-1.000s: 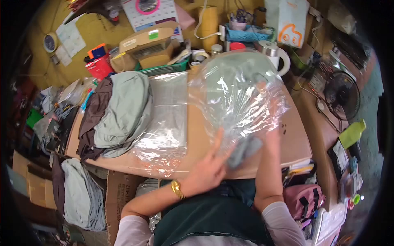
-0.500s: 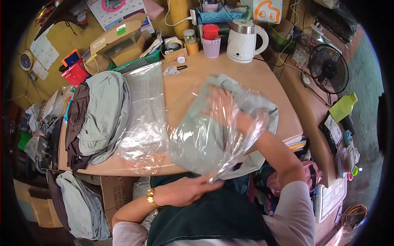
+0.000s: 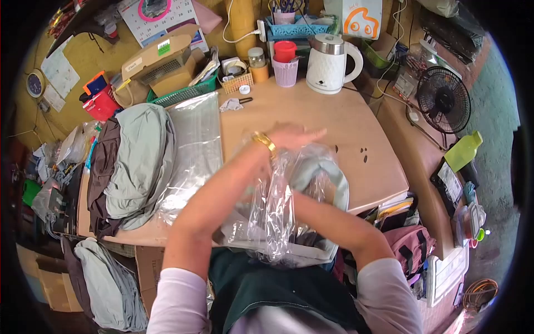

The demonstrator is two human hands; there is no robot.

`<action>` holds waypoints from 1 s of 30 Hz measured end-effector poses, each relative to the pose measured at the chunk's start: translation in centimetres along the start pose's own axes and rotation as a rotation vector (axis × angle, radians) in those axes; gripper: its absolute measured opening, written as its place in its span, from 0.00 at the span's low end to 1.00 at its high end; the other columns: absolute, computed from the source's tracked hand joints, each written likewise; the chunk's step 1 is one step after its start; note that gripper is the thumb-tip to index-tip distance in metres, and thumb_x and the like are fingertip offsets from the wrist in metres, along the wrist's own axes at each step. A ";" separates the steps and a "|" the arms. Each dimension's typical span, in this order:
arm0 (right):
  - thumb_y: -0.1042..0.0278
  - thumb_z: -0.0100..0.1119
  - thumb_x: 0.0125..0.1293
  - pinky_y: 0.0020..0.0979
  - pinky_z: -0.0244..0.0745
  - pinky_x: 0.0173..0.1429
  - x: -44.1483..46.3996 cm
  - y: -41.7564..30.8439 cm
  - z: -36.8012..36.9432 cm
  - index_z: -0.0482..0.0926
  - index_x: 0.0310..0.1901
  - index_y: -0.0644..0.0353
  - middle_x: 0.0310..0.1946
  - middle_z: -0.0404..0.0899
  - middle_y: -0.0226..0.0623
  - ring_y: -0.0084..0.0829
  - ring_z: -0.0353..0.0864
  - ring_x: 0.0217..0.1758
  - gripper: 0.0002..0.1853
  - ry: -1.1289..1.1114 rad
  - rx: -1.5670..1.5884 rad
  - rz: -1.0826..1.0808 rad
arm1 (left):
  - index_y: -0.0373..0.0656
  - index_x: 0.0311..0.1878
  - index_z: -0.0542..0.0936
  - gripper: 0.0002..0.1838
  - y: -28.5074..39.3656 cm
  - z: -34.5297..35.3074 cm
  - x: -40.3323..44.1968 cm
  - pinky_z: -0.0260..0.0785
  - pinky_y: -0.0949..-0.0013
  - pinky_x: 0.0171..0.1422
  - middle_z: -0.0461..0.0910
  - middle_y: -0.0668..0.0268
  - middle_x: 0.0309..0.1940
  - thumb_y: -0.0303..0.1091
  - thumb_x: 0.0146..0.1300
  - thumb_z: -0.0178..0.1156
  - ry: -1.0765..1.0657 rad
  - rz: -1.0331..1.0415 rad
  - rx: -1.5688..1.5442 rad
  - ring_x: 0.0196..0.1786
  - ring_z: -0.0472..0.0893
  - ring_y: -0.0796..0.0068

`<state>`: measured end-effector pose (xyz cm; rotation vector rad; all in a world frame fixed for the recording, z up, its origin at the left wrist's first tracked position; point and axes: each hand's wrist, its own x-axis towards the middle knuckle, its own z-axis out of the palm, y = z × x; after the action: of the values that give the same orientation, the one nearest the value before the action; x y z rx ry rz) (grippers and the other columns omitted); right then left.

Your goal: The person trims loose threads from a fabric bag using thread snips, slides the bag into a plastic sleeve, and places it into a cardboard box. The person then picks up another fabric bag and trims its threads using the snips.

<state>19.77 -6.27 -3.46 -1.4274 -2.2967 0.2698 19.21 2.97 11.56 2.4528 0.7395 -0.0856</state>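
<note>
A clear plastic bag (image 3: 278, 206) lies bunched and creased at the table's front edge, around a folded pale grey-green cloth (image 3: 340, 186). My left hand (image 3: 292, 135), above the gold bracelet, reaches across the far end of the bag. Its fingers stretch out to the right. My right hand is inside or behind the plastic, mostly hidden by creases and my left forearm; its fingers do not show. To the left lies a flat stack of clear plastic bags (image 3: 194, 139). Beside it rests a pile of grey-green and dark brown cloth (image 3: 142, 161).
On the brown table (image 3: 311, 114), a white kettle (image 3: 327, 64), a pink cup (image 3: 286, 72) and a green basket (image 3: 186, 93) line the back. A black fan (image 3: 444, 100) stands to the right. More cloth (image 3: 108, 284) hangs below the table's left front.
My left hand has swung from the near edge up to the bag's far end. My right hand has drawn back leftward and nearer, and the bag and cloth have gathered closer to me.
</note>
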 end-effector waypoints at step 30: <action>0.36 0.45 0.68 0.74 0.32 0.71 -5.1 8.6 -10.7 0.57 0.73 0.39 0.76 0.48 0.41 0.54 0.39 0.79 0.35 -0.054 -0.563 0.426 | 0.44 0.77 0.49 0.57 0.0 14.7 -14.7 0.63 0.54 0.68 0.62 0.41 0.65 0.39 0.49 0.76 0.588 0.009 -0.398 0.67 0.66 0.46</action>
<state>33.49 -7.52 1.52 -2.2095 -2.1807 -0.2461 8.26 -12.15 2.51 2.0942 0.8832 0.7433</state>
